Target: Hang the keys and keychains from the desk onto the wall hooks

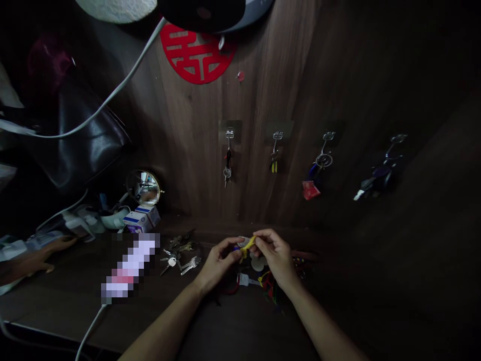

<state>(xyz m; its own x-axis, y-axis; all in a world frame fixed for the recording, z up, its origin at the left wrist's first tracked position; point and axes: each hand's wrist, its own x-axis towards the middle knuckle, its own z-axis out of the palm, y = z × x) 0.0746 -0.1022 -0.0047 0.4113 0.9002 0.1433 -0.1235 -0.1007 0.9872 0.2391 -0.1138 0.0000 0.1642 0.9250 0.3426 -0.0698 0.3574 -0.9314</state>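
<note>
A short yellow braided cord (pixel 247 245) stretches between my two hands above the dark tabletop. At its lower left end my left hand (pixel 216 263) closes thumb and fingers on it. The fingertips of my right hand (pixel 277 255) pinch its upper right end. Below the hands lie a key (pixel 248 280) with a pale head, a round metal disc (pixel 258 262) and a tangle of red, yellow and green cords (pixel 268 285). To the left of my left hand is a heap of loose keys (pixel 182 256). Something blue beside my left fingertips is too small to name.
Several wall hooks (pixel 278 135) hold keys and trinkets, among them a red tag (pixel 311 189). On the left are a phone-like blurred object (pixel 130 268) with a white cable (pixel 91 326), small boxes (pixel 138 220), a round mirror (pixel 145 188) and a black bag (pixel 82 130).
</note>
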